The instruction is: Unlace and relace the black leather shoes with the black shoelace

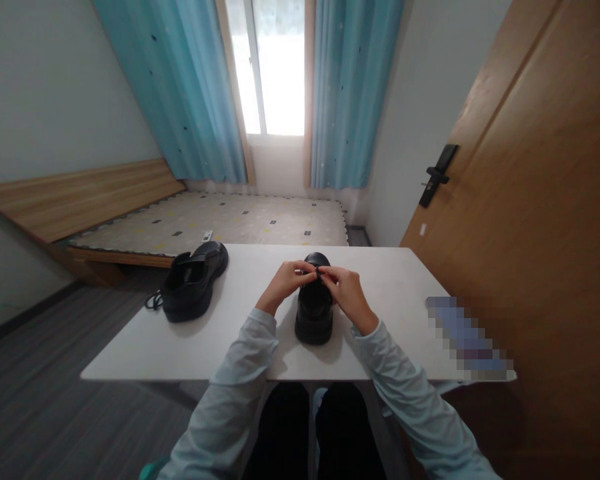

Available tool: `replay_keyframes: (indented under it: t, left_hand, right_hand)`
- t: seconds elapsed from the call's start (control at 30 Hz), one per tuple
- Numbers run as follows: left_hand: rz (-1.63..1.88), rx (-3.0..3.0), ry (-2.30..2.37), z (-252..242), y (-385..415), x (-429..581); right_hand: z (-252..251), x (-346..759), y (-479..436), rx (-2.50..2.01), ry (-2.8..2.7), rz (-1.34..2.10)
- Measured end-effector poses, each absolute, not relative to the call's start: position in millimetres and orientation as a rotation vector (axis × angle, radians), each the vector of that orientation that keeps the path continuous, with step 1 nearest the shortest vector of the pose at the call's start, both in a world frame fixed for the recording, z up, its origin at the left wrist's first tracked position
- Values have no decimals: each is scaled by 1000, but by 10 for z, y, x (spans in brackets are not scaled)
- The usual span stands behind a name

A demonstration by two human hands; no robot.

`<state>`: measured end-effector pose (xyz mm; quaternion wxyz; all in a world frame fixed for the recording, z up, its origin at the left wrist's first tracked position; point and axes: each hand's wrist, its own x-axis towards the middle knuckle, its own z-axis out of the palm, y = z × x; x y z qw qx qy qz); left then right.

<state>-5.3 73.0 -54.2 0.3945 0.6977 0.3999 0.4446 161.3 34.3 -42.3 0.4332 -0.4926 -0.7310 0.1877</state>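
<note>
A black shoe (314,320) stands on the white table in front of me, its heel toward me and its toe pointing away. Over its upper front part, my left hand (293,275) and my right hand (344,283) meet with pinched fingertips. Between them shows a small dark bit of shoelace (319,272), its details too fine to make out. Both hands partly cover the shoe's tongue area. A second black shoe (193,287) rests to the left, toe angled toward the far side, with a loop of thin black lace (154,301) by its heel.
The white table (260,347) spans the area before my knees. A blurred bluish item (467,337) lies at its right edge. Beyond the table is a bed (260,217) with a small white object (207,235) on it. A wooden door (530,200) stands at the right.
</note>
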Motion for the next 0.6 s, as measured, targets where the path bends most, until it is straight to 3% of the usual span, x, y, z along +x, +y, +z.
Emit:
replay_keyframes:
  t: [0.3, 0.6]
  left_hand:
    - [1056, 1940, 957, -499, 704, -91]
    - [1052, 2160, 1066, -357, 578, -94]
  right_hand:
    - [-374, 1658, 355, -1180, -1844, 581]
    - [-402, 1766, 464, -1059, -1770, 1040]
